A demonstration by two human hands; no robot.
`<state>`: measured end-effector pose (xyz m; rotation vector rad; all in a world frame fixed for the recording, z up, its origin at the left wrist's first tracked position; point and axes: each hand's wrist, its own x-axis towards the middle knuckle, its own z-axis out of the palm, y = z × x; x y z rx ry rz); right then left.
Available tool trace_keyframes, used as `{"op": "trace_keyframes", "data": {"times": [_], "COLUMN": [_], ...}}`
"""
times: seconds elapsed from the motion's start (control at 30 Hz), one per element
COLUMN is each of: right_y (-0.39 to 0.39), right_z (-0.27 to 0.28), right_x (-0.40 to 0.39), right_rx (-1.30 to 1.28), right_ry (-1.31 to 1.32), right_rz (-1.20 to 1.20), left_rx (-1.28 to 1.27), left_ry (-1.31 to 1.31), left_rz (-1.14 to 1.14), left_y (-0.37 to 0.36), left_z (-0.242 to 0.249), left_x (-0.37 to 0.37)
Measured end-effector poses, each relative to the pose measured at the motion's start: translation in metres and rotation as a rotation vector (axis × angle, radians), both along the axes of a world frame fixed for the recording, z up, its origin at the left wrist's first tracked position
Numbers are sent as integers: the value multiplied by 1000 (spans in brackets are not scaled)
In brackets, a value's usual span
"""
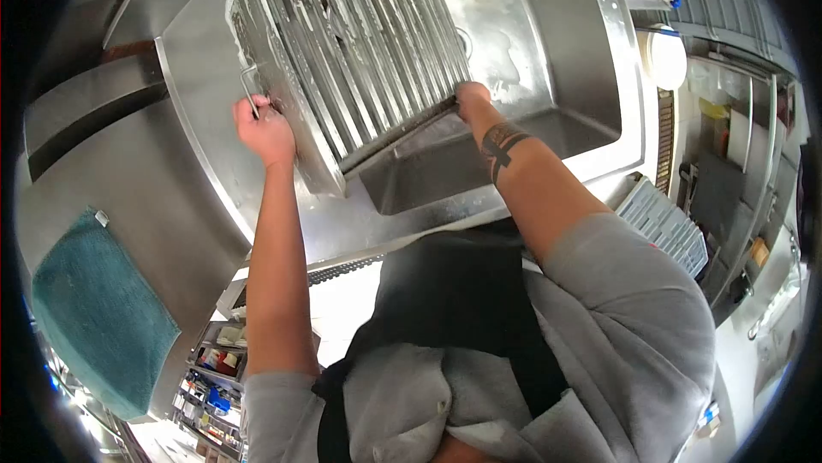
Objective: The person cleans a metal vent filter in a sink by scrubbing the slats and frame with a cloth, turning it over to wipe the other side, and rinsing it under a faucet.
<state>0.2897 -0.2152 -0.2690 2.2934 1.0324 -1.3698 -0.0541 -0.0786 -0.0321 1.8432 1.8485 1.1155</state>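
Note:
A metal range hood baffle filter (377, 60) with long slats is held tilted over the steel sink (582, 125). White suds or wet streaks show on its slats. My left hand (264, 131) is closed round the wire handle on the filter's left side. At the filter's lower right corner, my right hand (473, 101) grips the frame, its fingertips partly hidden behind the edge. Below the filter, part of the dark sink basin shows.
A teal towel (103, 313) lies on the steel counter (128, 180) at left. The sink's raised rim (621, 52) runs along the right. Beyond it stand a white round container (666, 59) and wire shelving (728, 9). A grey-blue ribbed item (664, 223) is near my right elbow.

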Motion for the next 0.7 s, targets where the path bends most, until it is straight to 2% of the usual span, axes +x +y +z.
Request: {"op": "trace_keyframes", "data": {"times": [0.03, 0.07, 0.13, 0.17, 0.23, 0.3, 0.33, 0.37, 0.43, 0.47, 0.53, 0.6, 0.63, 0.67, 0.7], "right_y": [2, 12, 26, 21, 32, 44, 42, 35, 11, 1, -11, -12, -8, -8, -5], "right_z": [-19, -5, 29, 30, 17, 30, 32, 46, 74, 90, 118, 81, 82, 84, 85], "right_x": [9, 14, 28, 28, 20, 0, -8, -14, -18, -15, -3, 10, 11, 13, 12], "right_rx": [117, 114, 96, 343, 563, 544, 513, 523, 503, 499, 804, 876, 949, 850, 853], "right_ry": [77, 85, -90, -121, -185, -210, -179, -95, -14, -25, 121, 136, 160, 172, 177], "right_rz": [-595, -590, -411, -391, -501, -399, -363, -425, -160, -161, 102, 124, 140, -6, -10], "left_rx": [2, 1, -14, -22, -60, -80, -91, -95, -92, -80, -98, -111, -112, -111, -106], "left_ry": [24, 32, 0, 5, -113, -90, -60, -66, -86, -47, -94, -114, -111, -109, -107], "left_rz": [0, 5, 18, 23, 27, 41, 54, 52, 67, 58, 44, 29, 31, 40, 48], "left_y": [2, 2, 0, 1, 0, 0, -1, -2, -2, -2, -2, -1, -2, -3, -1], "left_z": [0, 1, 3, -2, -11, -5, -2, -3, -6, -4, -9, -9, -10, -11, -11], "left_x": [2, 4, 6, 2, -5, -1, 1, 1, 0, 1, -4, -8, -8, -8, -8]}}
